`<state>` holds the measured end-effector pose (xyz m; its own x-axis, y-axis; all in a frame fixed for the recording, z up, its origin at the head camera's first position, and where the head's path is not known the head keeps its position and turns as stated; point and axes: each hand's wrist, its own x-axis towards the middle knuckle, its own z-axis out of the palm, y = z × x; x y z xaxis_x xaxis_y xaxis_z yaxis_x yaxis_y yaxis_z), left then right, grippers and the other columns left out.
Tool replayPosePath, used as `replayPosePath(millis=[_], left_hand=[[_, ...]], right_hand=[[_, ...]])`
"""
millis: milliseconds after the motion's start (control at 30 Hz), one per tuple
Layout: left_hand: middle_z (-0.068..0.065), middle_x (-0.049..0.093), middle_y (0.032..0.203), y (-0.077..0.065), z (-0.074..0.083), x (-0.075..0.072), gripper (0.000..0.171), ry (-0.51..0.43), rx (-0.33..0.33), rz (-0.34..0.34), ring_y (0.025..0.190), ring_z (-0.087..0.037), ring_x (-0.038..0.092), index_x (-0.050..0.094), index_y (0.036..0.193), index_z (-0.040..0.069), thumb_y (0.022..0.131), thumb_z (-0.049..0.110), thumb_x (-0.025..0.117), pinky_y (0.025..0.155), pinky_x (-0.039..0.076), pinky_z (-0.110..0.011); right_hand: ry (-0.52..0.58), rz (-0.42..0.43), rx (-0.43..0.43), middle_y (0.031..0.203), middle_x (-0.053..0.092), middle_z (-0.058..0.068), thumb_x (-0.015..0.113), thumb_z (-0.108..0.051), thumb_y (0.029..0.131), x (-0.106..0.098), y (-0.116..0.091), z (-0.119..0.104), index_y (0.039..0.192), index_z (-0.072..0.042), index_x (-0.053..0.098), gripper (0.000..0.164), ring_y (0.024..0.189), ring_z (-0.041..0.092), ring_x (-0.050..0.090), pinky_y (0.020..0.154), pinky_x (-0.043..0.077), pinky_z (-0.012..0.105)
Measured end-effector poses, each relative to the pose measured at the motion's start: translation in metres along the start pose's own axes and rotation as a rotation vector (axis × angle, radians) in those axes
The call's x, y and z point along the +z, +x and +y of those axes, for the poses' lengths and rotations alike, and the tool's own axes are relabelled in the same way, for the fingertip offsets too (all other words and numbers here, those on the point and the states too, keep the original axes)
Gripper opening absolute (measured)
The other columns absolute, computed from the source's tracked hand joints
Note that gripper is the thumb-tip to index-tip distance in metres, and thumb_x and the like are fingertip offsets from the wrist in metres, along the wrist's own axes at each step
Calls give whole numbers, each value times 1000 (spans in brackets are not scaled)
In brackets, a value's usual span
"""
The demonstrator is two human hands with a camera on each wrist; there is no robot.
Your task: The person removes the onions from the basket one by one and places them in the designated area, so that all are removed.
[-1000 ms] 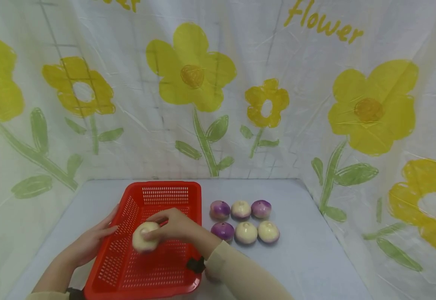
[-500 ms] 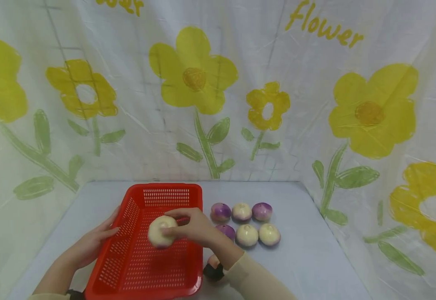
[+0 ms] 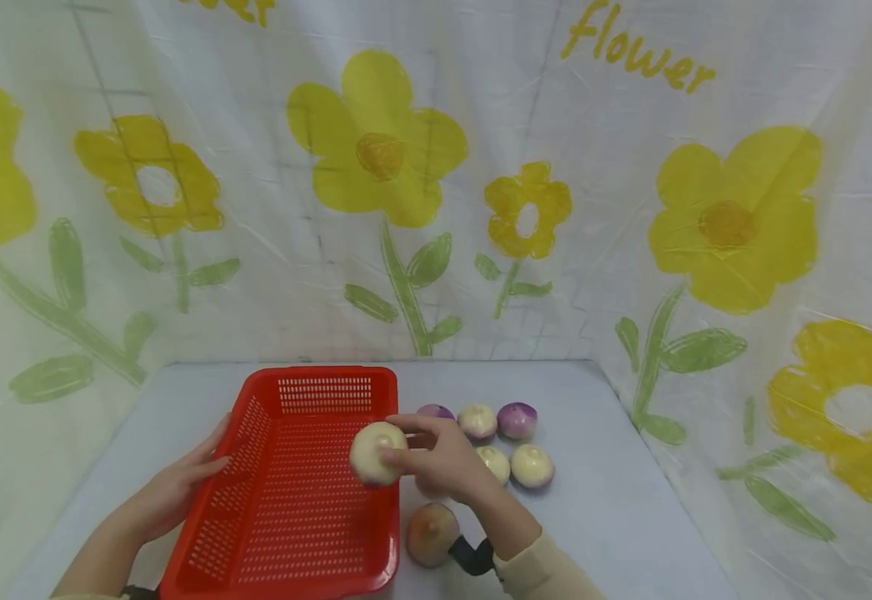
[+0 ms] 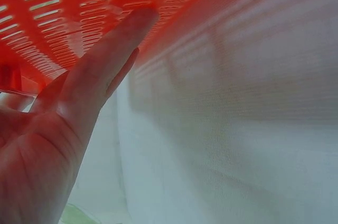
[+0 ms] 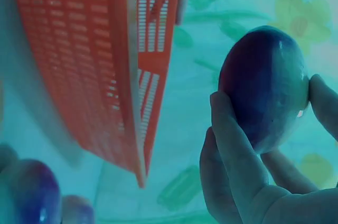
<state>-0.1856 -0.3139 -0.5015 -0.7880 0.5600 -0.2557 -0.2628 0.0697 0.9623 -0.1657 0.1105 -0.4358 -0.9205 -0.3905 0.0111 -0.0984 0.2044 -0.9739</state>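
Observation:
My right hand (image 3: 443,458) pinches a purple-and-white turnip (image 3: 376,454) between thumb and fingers, over the right rim of a red plastic basket (image 3: 393,542). In the right wrist view, the turnip (image 5: 259,89) shows its dark purple side, with fingers along its lower side. My left hand (image 3: 169,496) holds the basket's left side, thumb over the rim and fingers outside. From the left wrist view, straight fingers (image 4: 100,57) lie along the slotted wall. Nothing lies inside the basket. Just right of it, a brownish onion (image 3: 430,535) sits beside the right wrist strap.
Several more turnips stand in two rows right of the basket, including a purple one (image 3: 517,421) and a pale one (image 3: 532,467). My right hand partly hides the rows. A flower-printed curtain (image 3: 601,275) hangs behind the white table (image 3: 623,500).
My right hand has carried the turnip rightward, from above the basket's middle to its right rim. The brownish onion has come into view below the arm. The left hand keeps its place.

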Motion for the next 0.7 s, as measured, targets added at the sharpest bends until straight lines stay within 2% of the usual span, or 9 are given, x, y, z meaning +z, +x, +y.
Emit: replayPosePath(millis=[200,300,467,567,700], left_hand=[[-19,-21,164,-1,-1,0,68,-19,10,-13,125,-20,59,-18,156,44,112,26,30,98,55,-45],[-19,-22,164,-1,0,0,68,-6,13,-13,125,-19,59,-19,156,43,112,26,30,98,55,-44],[-18,-18,165,0,0,-1,67,6,25,-13,125,-21,59,-18,156,43,112,26,29,97,55,-46],[-14,-11,166,-1,-1,-1,67,1,29,-11,124,-24,60,-18,156,43,112,26,29,96,55,-49],[-13,-15,167,-1,-1,-1,67,-3,28,-16,125,-21,59,-17,156,44,112,26,30,97,55,-47]], right_hand=[[58,35,70,127,69,5,80,-34,86,-17,-15,7,136,-18,65,55,117,27,65,80,60,40],[89,59,68,129,68,10,79,-28,88,-26,-22,13,137,-13,63,53,115,29,66,80,61,42],[55,125,62,133,65,13,78,-23,89,-37,-37,24,134,-10,66,48,113,33,67,81,60,37],[31,156,62,134,65,15,77,-22,89,-43,-46,29,133,-9,66,47,113,34,66,82,59,33],[38,209,76,132,64,19,77,-19,89,-51,-57,34,134,-5,64,50,111,33,66,84,57,31]])
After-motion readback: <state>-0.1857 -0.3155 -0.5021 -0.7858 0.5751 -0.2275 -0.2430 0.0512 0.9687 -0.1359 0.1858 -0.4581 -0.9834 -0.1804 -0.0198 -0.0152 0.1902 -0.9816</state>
